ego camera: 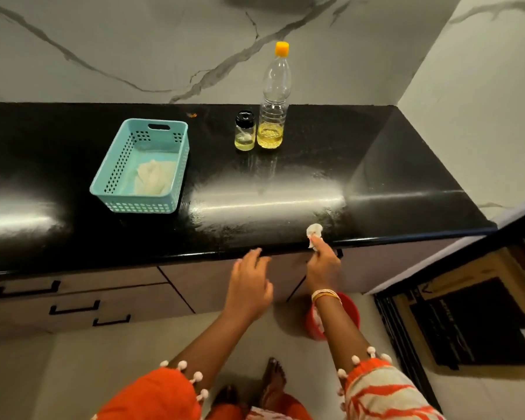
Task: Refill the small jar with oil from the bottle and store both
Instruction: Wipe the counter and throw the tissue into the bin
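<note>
Small jar: clear glass, black cap on, upright on the black countertop, toward the back edge and right of centre. A shallow layer of pale yellow oil sits in its bottom part.

Oil bottle: clear plastic, orange-yellow cap on, upright just beside the jar on its right, touching or nearly so; I cannot tell which. Yellow oil fills only its lowest part, the rest is clear.

Teal basket: perforated plastic, on the countertop well to the left of the jar, set slightly askew. A crumpled white cloth or paper lies in the bottom of it.

Right hand: at the front edge of the countertop, right of centre, fingers curled and pinching a small wad of white tissue, which rests against the surface near that edge. Bangles on the wrist.

Left hand: just below the front edge, left of the right hand, fingers loosely spread, holding nothing. Whether the fingertips touch the edge I cannot tell.

Surroundings: bright glare patches on the glossy countertop; white veined marble wall behind and to the right. Drawers with black handles under the countertop at left. A red bucket on the floor behind the right forearm. Orange sleeves with pom-pom trim; bare feet on a pale floor.
</note>
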